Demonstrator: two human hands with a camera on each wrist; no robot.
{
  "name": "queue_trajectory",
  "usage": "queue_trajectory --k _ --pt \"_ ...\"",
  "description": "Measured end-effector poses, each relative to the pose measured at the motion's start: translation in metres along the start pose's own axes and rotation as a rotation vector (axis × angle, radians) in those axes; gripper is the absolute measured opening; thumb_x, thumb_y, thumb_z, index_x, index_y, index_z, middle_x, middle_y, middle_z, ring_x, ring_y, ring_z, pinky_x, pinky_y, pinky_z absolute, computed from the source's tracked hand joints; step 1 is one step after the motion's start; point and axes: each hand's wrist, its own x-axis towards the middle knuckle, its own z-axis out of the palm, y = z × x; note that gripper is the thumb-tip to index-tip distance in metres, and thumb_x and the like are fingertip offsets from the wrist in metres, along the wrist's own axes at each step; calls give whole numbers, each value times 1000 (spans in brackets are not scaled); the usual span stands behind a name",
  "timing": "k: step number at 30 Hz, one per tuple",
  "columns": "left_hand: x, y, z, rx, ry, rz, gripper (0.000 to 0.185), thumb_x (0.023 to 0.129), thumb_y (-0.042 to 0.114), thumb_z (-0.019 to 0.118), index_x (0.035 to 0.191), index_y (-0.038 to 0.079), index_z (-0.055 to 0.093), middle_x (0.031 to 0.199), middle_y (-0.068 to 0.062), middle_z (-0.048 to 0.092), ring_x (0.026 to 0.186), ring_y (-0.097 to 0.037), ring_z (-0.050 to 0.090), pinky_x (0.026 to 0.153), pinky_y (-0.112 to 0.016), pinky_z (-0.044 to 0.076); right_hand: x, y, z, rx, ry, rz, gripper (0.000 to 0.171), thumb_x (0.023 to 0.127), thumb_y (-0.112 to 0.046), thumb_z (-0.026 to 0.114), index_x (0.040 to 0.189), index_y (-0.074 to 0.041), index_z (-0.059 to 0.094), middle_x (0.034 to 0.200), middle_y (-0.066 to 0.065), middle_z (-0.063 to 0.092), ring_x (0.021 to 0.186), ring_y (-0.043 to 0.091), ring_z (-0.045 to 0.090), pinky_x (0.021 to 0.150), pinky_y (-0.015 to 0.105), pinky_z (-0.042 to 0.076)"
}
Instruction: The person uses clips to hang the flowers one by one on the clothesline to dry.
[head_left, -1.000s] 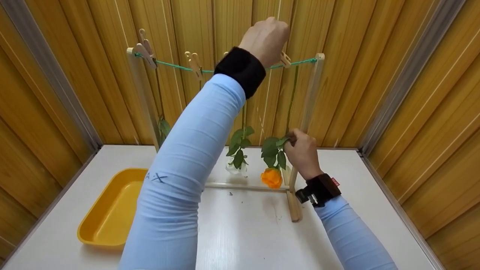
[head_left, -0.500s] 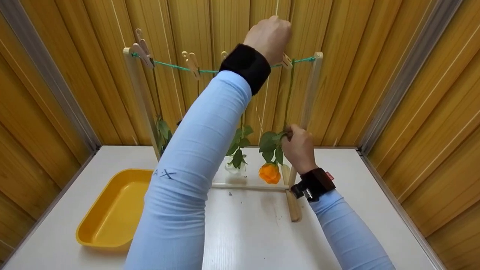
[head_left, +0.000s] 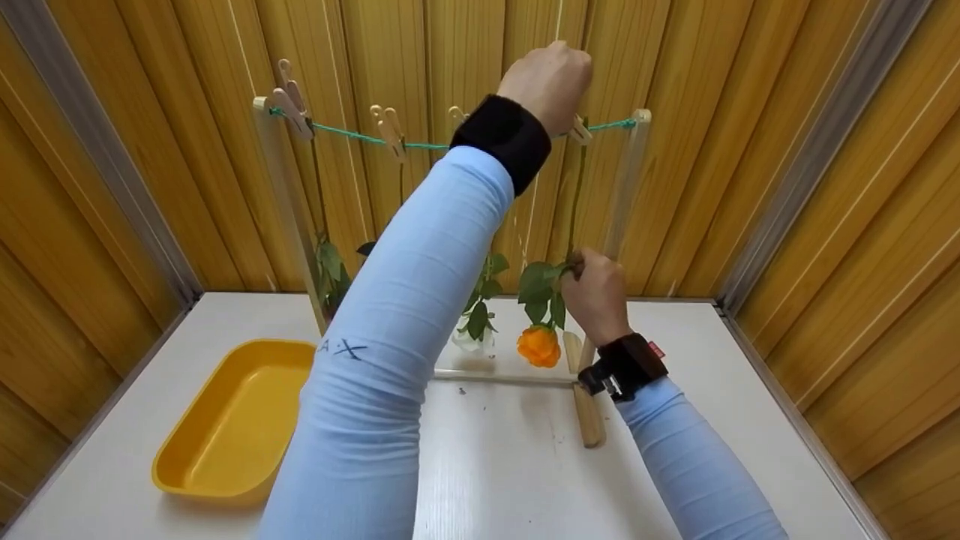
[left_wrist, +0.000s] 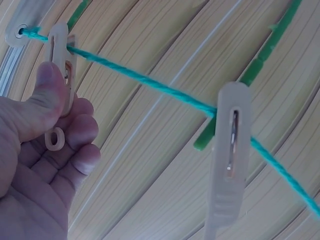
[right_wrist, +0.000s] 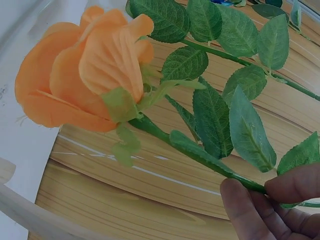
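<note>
Head view: the left hand point(head_left: 551, 79) pinches the clothespin point(head_left: 578, 131) on the green line point(head_left: 352, 135). Straight below it hangs the orange rose point(head_left: 539, 345), stem upright, bloom down. The right hand point(head_left: 596, 292) pinches that stem.

Left wrist view: thumb and fingers point(left_wrist: 80, 132) squeeze the clothespin's tail.

Right wrist view: fingertips point(right_wrist: 240, 200) pinch the stem beside the leaves point(right_wrist: 220, 120).

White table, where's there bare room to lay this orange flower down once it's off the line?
Bare white table lies in front of the wooden rack, beside the yellow tray; the tray's inside is bare too. Behind the rack it is crowded with hanging flowers.
</note>
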Motion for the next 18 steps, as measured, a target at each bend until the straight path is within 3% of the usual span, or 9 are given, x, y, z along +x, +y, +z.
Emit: queue_trajectory --k 5,8,18 --pt "2 6 -1 10 2 11 20 106 7 55 118 5 71 109 -6 70 80 -11 49 75 -26 50 0 -1 -1 -8 -3 37 14 84 8 58 92 8 70 88 24 72 80 35 68 72 50 56" --pt "4 9 0 16 5 13 24 108 4 48 117 5 71 113 -6 70 82 -11 49 75 -25 50 0 -1 -1 -10 -16 63 15 87 6 58 94 8 70 91 24 73 83 35 69 75 50 57" --pt "6 15 2 37 46 18 31 111 3 38 108 6 69 95 0 59 70 -9 38 67 -24 41 0 0 -1 -12 -13 59 15 90 4 58 98 8 70 92 25 73 85 37 70 77 51 58"
